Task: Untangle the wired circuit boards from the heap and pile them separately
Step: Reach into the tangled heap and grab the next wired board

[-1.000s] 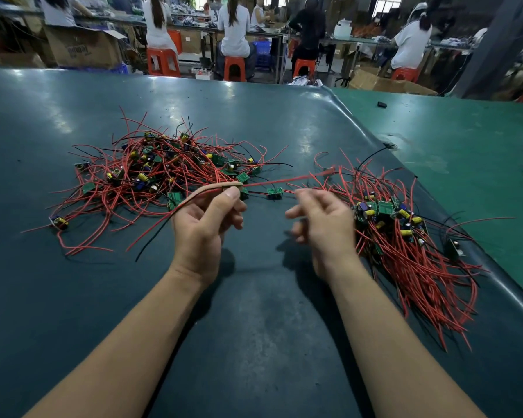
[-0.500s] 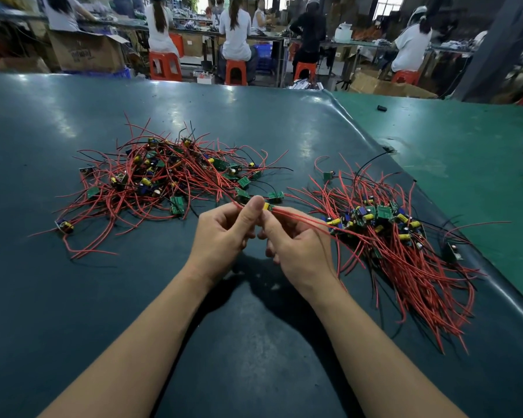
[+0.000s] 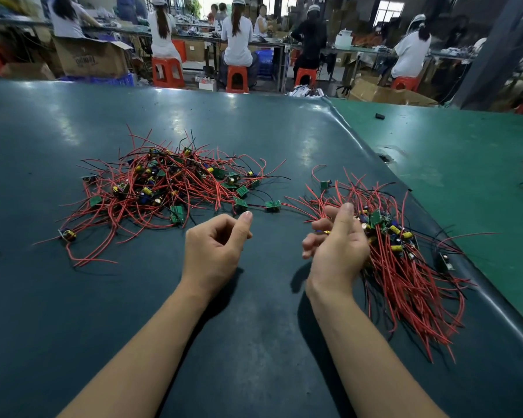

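Red wires no longer join the hands: the left hand [image 3: 215, 251] has let go, loosely curled, while the right hand [image 3: 335, 248] reaches the sorted pile [image 3: 405, 260], its hold hidden.

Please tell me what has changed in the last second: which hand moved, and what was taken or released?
The left hand let go of the red wire it was pinching and now hangs loosely curled, holding nothing. The right hand carried the freed board to the right, to the sorted pile, and still seems to hold something small and yellow. The tangled heap and the table stayed as they were.
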A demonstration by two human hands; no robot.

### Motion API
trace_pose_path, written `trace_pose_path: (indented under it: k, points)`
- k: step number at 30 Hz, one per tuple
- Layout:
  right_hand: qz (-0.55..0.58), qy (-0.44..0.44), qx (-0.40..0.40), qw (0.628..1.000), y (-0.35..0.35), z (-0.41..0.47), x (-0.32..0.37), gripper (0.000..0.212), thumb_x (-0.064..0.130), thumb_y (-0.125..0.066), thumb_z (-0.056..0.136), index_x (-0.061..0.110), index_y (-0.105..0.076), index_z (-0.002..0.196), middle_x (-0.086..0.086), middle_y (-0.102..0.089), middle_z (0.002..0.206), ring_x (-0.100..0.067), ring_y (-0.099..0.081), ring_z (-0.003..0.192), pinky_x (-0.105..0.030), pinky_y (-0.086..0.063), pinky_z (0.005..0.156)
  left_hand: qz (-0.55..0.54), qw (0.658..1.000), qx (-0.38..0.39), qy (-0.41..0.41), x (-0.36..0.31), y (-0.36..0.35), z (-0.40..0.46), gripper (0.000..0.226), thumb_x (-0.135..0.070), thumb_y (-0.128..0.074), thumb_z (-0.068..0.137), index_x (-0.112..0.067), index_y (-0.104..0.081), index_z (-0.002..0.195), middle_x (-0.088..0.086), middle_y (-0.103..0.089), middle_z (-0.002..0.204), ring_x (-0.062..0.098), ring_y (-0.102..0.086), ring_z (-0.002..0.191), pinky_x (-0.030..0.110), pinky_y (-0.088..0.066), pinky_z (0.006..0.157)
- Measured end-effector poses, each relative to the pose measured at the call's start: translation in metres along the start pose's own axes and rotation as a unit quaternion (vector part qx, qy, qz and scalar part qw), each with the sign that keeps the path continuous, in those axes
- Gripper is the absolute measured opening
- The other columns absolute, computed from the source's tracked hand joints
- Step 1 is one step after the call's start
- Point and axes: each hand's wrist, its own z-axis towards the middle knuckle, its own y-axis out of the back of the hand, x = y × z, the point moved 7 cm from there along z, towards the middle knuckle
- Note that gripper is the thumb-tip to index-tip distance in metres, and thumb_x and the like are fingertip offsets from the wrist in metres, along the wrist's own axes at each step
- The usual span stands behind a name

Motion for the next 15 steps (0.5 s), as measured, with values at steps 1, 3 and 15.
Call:
trace_pose_path:
  k: [1, 3, 15]
  points:
    - [-0.014, -0.003, 0.021, 1.000, -0.003, -0.002, -0.002, 0.033, 0.036, -0.045, 0.103, 0.012, -0.059, 0.085, 0.001, -0.054, 0.057, -0.011, -0.047, 0.035, -0.017, -0.032, 0.033, 0.018, 1.000, -0.007, -0.010, -0.001, 0.002, 0.000, 0.039, -0.036, -0.064, 0.091, -0.011, -0.066, 0.061, 0.007, -0.055, 0.050, 0.017, -0.046, 0.045, 0.027, -0.037, 0.049]
    - [-0.048, -0.002, 0.053, 0.997, -0.007, -0.003, -0.007, 0.033, 0.034, -0.046, 0.103, 0.013, -0.059, 0.082, 0.004, -0.054, 0.054, -0.011, -0.046, 0.036, -0.018, -0.031, 0.034, 0.050, 0.998, -0.013, -0.028, -0.002, 0.005, -0.001, 0.039, -0.035, -0.062, 0.091, -0.009, -0.065, 0.062, 0.006, -0.053, 0.049, 0.013, -0.044, 0.044, 0.024, -0.035, 0.046]
    - [-0.296, 0.063, 0.209, 0.930, -0.025, -0.014, -0.022, 0.024, 0.026, -0.058, 0.097, 0.023, -0.068, 0.075, 0.010, -0.065, 0.058, -0.004, -0.055, 0.048, -0.027, -0.043, 0.055, 0.122, 0.989, -0.019, -0.083, -0.011, 0.007, -0.006, 0.034, -0.026, -0.063, 0.092, -0.010, -0.063, 0.062, -0.004, -0.055, 0.052, 0.013, -0.051, 0.049, 0.027, -0.040, 0.049]
